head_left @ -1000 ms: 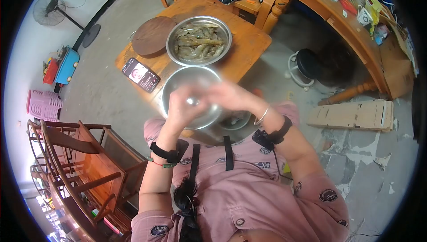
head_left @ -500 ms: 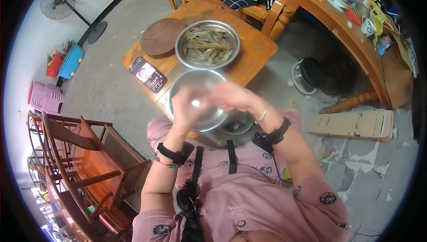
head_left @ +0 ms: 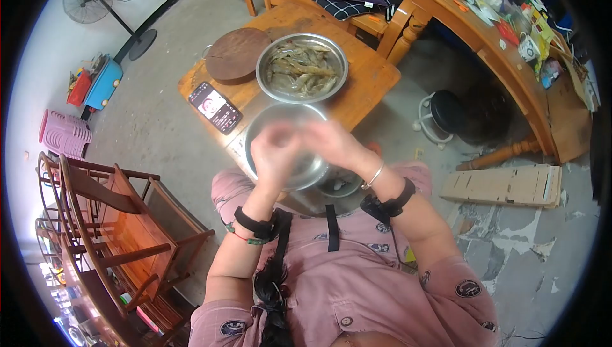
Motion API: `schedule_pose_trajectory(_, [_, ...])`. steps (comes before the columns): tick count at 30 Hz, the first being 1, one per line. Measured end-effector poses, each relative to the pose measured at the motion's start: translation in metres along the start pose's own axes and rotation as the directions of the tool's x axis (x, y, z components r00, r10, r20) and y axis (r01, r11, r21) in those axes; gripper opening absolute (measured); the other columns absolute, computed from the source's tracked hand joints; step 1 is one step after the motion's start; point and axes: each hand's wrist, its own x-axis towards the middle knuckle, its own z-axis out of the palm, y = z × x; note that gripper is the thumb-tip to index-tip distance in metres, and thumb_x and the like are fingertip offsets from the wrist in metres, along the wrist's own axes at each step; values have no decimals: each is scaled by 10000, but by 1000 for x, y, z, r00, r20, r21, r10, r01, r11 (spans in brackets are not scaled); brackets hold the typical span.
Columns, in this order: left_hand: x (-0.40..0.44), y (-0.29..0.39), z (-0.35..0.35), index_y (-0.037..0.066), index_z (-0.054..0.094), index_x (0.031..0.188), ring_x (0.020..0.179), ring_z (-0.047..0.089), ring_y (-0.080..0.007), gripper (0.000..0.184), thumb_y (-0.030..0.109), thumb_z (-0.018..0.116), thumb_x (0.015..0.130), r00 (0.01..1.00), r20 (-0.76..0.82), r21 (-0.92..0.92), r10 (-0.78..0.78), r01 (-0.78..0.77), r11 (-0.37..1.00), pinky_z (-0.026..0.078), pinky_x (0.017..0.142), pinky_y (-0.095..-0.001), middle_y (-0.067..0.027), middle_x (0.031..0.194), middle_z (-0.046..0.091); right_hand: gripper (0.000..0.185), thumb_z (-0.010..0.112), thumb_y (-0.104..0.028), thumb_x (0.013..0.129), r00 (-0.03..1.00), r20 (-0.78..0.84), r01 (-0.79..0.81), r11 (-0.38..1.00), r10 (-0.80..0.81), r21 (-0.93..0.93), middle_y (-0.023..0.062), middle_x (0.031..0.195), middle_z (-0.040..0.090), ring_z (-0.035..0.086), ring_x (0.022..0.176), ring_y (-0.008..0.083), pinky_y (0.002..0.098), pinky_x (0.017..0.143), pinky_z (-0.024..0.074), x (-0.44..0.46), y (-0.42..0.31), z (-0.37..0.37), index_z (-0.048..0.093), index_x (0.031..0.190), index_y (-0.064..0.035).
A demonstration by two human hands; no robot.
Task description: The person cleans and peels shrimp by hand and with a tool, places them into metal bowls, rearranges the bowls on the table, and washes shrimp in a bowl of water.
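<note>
Both hands are raised over an empty-looking steel bowl (head_left: 310, 173) at the near edge of the wooden table. My left hand (head_left: 275, 151) is on the left, with its fingers smeared by motion. Close beside it on the right, my right hand (head_left: 331, 148) is blurred too at the fingertips. Whatever the fingers hold, if anything, cannot be made out. Just beyond the bowl stands a second steel bowl full of grey-green shrimp (head_left: 301, 70). A phone (head_left: 215, 108) with a lit screen lies left of the bowls.
A round wooden board (head_left: 238, 56) lies on the wooden table (head_left: 376, 82), behind the phone. Lower right of the near bowl is another container (head_left: 340, 184), partly hidden. A black-seated stool (head_left: 447, 111) and a long cardboard box (head_left: 500, 185) stand on the right; wooden chairs (head_left: 127, 219) are at left.
The view has shifted, so the table and bowls appear farther right and slightly lower. Both hands remain close together over the near bowl, with small blurred finger motion.
</note>
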Motion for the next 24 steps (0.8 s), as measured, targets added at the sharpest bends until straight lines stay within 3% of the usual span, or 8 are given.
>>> schedule_pose_trajectory(2, [0,1,-2,-37,639,938,657,546,-21,169,21,722,804,998,32,34,-46,45,998,446,583,-167,0,792,631,245,593,-198,861,994,15,112,983,-111,-149,196,663,530,543,627,376,431,566,429,1,-3,-3,512,768,13])
schedule_pose_trajectory(5, [-2,-3,-1,-45,629,948,638,561,-47,163,11,703,814,999,37,34,-34,33,999,456,571,-177,-27,808,645,240,593,-200,855,993,66,108,956,-93,-272,205,711,547,550,701,423,464,603,437,1,-14,-10,497,767,2])
schedule_pose_trajectory(6, [-2,-6,-1,-45,629,948,638,561,-47,163,11,703,814,999,36,35,-35,34,999,456,571,-177,-27,808,645,240,593,-200,855,993,66,108,957,-93,-270,205,711,547,550,701,423,464,603,437,1,-16,-11,497,767,2])
schedule_pose_trajectory(8, [0,-13,1,-53,614,958,634,585,-86,153,1,674,828,990,67,-184,-125,135,974,476,581,-198,-53,809,650,220,583,-191,862,991,81,128,951,-109,-282,201,711,543,558,701,416,470,611,440,1,-19,-11,495,783,-6])
schedule_pose_trajectory(12, [0,-7,-2,-53,599,971,653,607,-125,148,0,647,842,962,125,-301,-241,269,915,499,612,-224,-80,821,654,201,577,-178,862,985,74,171,949,-156,-265,199,721,546,561,718,417,471,620,443,-1,-13,-9,493,796,-8])
schedule_pose_trajectory(14, [0,-3,-1,-44,595,985,687,612,-132,157,12,644,847,914,166,-439,-371,406,802,505,642,-235,-84,843,655,185,582,-164,857,978,33,208,946,-206,-247,199,734,552,564,726,415,471,626,446,-1,-9,-7,492,816,-8])
schedule_pose_trajectory(17, [0,5,0,-37,588,1000,697,611,-139,171,9,645,846,873,196,-552,-447,475,685,504,642,-238,-88,872,655,176,587,-158,852,978,20,204,947,-206,-247,199,738,553,566,729,415,473,628,446,-2,-7,-5,496,831,-9])
schedule_pose_trajectory(24, [2,1,-5,-23,582,1000,677,605,-129,177,12,658,845,823,319,-631,-470,554,542,503,639,-237,-76,857,652,190,582,-169,854,980,112,195,929,-167,-313,204,736,552,571,726,415,479,620,446,1,-13,-12,484,816,-11])
